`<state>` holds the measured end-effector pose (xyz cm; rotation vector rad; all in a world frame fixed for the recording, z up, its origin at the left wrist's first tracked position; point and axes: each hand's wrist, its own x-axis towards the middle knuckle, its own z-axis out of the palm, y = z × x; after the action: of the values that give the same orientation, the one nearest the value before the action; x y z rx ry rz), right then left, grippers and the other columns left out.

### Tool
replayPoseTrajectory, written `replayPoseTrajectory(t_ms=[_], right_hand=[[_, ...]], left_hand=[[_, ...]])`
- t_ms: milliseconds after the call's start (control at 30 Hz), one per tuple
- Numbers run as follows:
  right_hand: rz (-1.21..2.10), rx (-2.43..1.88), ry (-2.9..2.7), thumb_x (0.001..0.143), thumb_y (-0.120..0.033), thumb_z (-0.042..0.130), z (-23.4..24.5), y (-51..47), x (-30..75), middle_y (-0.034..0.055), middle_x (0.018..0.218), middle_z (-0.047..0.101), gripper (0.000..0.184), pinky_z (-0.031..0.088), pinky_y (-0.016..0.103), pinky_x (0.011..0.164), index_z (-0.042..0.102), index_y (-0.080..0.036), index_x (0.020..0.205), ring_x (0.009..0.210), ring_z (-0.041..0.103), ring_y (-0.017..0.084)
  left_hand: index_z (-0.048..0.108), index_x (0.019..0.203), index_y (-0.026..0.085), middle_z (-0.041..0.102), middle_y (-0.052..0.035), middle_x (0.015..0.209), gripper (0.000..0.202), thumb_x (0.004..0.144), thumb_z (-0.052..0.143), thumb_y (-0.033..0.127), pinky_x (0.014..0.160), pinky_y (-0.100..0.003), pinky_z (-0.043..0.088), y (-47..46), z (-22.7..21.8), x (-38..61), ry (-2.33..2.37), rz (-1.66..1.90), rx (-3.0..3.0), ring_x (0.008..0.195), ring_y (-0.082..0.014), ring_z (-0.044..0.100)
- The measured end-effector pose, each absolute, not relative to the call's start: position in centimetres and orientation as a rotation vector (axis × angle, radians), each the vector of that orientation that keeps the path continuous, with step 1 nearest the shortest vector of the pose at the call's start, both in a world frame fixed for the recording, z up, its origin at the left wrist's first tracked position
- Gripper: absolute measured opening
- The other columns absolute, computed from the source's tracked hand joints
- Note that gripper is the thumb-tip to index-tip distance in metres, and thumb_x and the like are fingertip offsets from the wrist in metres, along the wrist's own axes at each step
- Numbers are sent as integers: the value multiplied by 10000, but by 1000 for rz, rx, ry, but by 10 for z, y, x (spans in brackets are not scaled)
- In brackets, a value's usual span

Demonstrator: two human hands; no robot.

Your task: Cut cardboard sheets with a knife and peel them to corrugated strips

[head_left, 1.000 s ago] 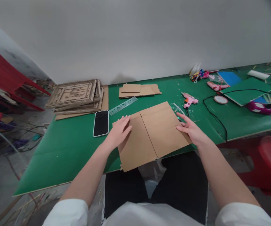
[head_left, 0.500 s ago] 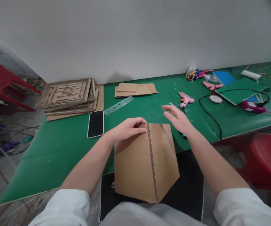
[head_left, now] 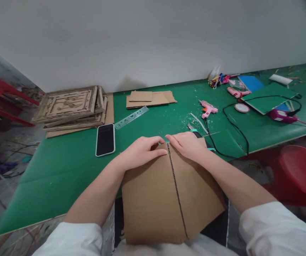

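Observation:
In front of my body is a sheet of cardboard (head_left: 150, 202), split by a dark lengthwise line into a left and a right panel. Its near end reaches my lap. My left hand (head_left: 145, 151) grips the far edge of the left panel, thumb on top and fingers curled over the edge. On the right panel, my right hand (head_left: 186, 145) holds the far edge close to the dark line, its thumb pointing toward my left hand. What its fingers do beneath is hidden. A cutter (head_left: 194, 129) with black and teal parts lies partly covered beyond my right hand.
A phone (head_left: 105, 140), a clear ruler (head_left: 131, 118) and stacked cardboard frames (head_left: 67, 105) lie left on the green table (head_left: 57, 170). Flat cardboard pieces (head_left: 151, 99) sit at the back. Rightward are a pink glue gun (head_left: 208, 108), a black cable (head_left: 246, 138) and a red stool (head_left: 302, 170).
My right hand has come down from the air onto the right panel's far edge. The cardboard's panels have spread flatter and wider, and its near end has moved closer to me.

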<state>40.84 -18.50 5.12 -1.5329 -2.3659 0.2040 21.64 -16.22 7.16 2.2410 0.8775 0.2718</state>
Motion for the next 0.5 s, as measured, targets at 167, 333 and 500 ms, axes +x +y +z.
replayPoseTrajectory(t_ms=[167,333,500], right_hand=[[174,-1593,-2377,923,-385,228,49,-184,407,39,559,589,546,200,254,508,569,-160,561,494,464,106],[176,-1632,-2401,924,-366,245,42,-183,405,35,566,597,522,193,256,507,573,-162,573,503,474,111],[191,-1588,-2378,922,-362,235,37,-183,404,29,549,571,526,202,258,507,558,-161,559,494,451,104]], left_hand=[[555,900,211,517,42,674,278,823,454,458,560,-218,310,-161,64,216,902,268,2212,616,-106,455],[565,906,219,495,51,646,287,816,461,471,549,-217,303,-160,57,215,918,264,2177,595,-102,437],[573,913,215,496,48,637,292,807,476,470,544,-216,309,-161,55,213,909,287,2118,589,-103,436]])
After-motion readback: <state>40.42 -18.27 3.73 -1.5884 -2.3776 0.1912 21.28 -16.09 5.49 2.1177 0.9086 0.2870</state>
